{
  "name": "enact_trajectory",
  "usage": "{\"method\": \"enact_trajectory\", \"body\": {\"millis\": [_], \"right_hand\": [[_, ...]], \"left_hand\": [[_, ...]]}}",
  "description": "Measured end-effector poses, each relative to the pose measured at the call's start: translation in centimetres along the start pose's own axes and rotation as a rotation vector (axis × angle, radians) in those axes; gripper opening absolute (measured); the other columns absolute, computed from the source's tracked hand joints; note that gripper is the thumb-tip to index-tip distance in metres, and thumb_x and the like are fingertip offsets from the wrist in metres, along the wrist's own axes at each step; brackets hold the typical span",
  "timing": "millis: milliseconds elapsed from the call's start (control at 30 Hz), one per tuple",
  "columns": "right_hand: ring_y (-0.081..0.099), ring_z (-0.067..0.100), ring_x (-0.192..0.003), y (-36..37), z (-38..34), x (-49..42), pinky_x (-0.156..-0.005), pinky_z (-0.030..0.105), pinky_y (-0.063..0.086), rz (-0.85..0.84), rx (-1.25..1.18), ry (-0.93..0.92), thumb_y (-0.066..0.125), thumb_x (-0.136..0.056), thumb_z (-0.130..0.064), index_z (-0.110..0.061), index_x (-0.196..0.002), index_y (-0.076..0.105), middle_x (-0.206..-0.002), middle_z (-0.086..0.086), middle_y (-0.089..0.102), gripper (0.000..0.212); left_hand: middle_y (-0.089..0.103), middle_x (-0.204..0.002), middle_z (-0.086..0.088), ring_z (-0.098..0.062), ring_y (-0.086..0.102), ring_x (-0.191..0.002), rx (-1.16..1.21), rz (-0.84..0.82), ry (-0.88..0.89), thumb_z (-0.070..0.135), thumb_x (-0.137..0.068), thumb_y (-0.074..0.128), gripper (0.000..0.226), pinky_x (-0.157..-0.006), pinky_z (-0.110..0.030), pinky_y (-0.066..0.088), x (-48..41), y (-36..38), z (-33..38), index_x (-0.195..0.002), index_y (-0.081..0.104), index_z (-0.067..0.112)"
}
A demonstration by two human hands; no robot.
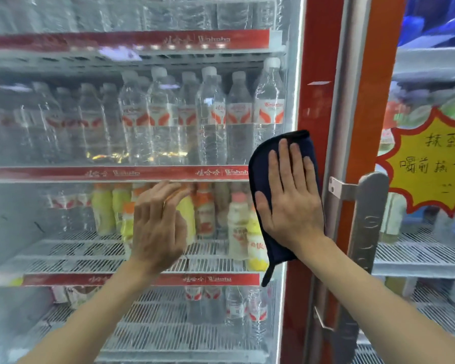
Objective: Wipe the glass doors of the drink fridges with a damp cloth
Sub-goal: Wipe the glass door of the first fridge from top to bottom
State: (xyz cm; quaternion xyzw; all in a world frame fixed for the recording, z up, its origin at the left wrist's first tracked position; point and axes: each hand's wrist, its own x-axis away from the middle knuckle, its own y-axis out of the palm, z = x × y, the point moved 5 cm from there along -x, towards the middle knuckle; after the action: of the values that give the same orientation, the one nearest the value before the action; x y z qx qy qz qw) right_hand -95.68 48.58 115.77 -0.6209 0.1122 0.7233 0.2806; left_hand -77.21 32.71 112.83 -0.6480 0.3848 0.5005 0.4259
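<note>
Dark navy cloth (263, 179) lies flat against the glass door (63, 219) of the red-framed drink fridge (318, 74), at the door's right edge, about level with the middle shelf. The right hand (290, 200) presses it there, palm down, fingers spread and straight, thumb out to the left; the cloth's rim shows above the fingertips and a narrow loop hangs below the wrist. The left hand (158, 227) is raised near the glass further left, fingers loosely curled and holding nothing; whether it touches the pane is unclear. Behind the glass, clear water bottles (210, 114) stand on the shelf above, yellow and orange drink bottles (237, 227) on the shelf behind the hands. Just right of the cloth runs a grey metal door handle (365, 219), then a yellow starburst sign (431, 166).
</note>
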Motion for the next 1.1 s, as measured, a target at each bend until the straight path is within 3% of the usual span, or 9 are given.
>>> {"method": "enact_trajectory", "body": {"millis": [67,200,300,467,600,667,867,1000,1100], "right_hand": [[0.012,0.036,-0.158,0.8,-1.7,2.3,-0.13,0.05,0.009,-0.016,0.008,-0.067,0.037,-0.106,-0.039,-0.001,-0.161,0.02,-0.169,0.019,0.013,0.069],[0.014,0.029,-0.159,2.5,-5.6,8.5,-0.13,0.045,0.013,-0.138,0.03,-0.506,0.047,-0.105,-0.037,-0.007,-0.162,0.025,-0.17,0.011,0.02,0.068],[0.018,0.025,-0.159,1.8,-4.9,5.7,-0.129,0.044,0.015,-0.173,0.049,-0.67,0.043,-0.107,-0.037,-0.013,-0.162,0.028,-0.17,0.007,0.021,0.062],[0.023,0.028,-0.157,0.4,-5.3,-3.8,-0.127,0.05,0.021,-0.064,0.041,-0.419,0.042,-0.106,-0.031,-0.013,-0.161,0.033,-0.169,0.009,0.026,0.058],[0.02,0.03,-0.158,1.3,-8.2,-1.5,-0.128,0.054,0.018,-0.004,0.007,-0.167,0.044,-0.104,-0.029,-0.008,-0.16,0.032,-0.168,0.012,0.026,0.061],[0.021,0.031,-0.157,2.5,-10.4,2.1,-0.128,0.053,0.017,-0.045,0.01,-0.2,0.045,-0.103,-0.031,-0.009,-0.16,0.031,-0.168,0.012,0.026,0.063],[0.019,0.024,-0.158,3.1,-11.7,3.3,-0.129,0.046,0.016,-0.215,0.093,-0.751,0.041,-0.108,-0.036,-0.015,-0.163,0.027,-0.17,0.005,0.022,0.061],[0.019,0.026,-0.158,1.7,-11.4,-5.9,-0.128,0.049,0.019,-0.12,0.068,-0.559,0.037,-0.109,-0.032,-0.013,-0.162,0.029,-0.17,0.008,0.023,0.057],[0.019,0.028,-0.158,2.0,-12.3,-5.9,-0.127,0.053,0.02,-0.055,0.05,-0.39,0.038,-0.107,-0.03,-0.011,-0.161,0.03,-0.169,0.01,0.024,0.058]], "left_hand": [[0.05,-0.137,-0.014,-0.034,0.043,-0.135,-0.008,-0.011,0.047,0.009,-0.095,0.043,0.038,-0.117,-0.042,0.028,0.4,0.0,-0.4,-0.132,0.054,0.005],[0.05,-0.141,-0.012,-0.032,0.043,-0.138,-0.023,-0.042,0.142,0.01,-0.096,0.042,0.041,-0.115,-0.047,0.033,1.4,-1.0,-1.5,-0.135,0.054,0.006],[0.05,-0.141,-0.012,-0.032,0.043,-0.138,-0.047,-0.032,0.137,0.009,-0.095,0.045,0.042,-0.111,-0.052,0.037,1.9,-2.0,-3.6,-0.134,0.056,0.004],[0.05,-0.144,-0.013,-0.032,0.04,-0.142,-0.078,-0.075,0.123,0.01,-0.095,0.044,0.045,-0.117,-0.052,0.033,2.9,-2.1,-6.8,-0.139,0.051,0.005],[0.049,-0.145,-0.009,-0.031,0.041,-0.142,-0.11,-0.038,0.13,0.008,-0.091,0.048,0.044,-0.12,-0.048,0.027,3.4,-1.0,-6.8,-0.136,0.052,0.009],[0.049,-0.146,-0.007,-0.029,0.042,-0.141,-0.091,-0.016,0.136,0.006,-0.09,0.053,0.046,-0.12,-0.049,0.028,3.4,-1.0,-7.0,-0.136,0.053,0.01],[0.051,-0.147,-0.009,-0.027,0.04,-0.144,-0.003,-0.048,0.207,0.01,-0.099,0.041,0.043,-0.123,-0.044,0.025,3.3,-2.8,-8.5,-0.141,0.052,0.008],[0.05,-0.145,-0.011,-0.028,0.04,-0.143,0.009,-0.025,0.178,0.016,-0.105,0.033,0.039,-0.122,-0.046,0.027,3.6,-2.6,-10.1,-0.141,0.048,0.008],[0.046,-0.148,-0.01,-0.028,0.038,-0.146,0.012,-0.022,0.185,0.012,-0.102,0.036,0.042,-0.122,-0.049,0.028,4.1,-1.9,-10.3,-0.143,0.046,0.008]]}}
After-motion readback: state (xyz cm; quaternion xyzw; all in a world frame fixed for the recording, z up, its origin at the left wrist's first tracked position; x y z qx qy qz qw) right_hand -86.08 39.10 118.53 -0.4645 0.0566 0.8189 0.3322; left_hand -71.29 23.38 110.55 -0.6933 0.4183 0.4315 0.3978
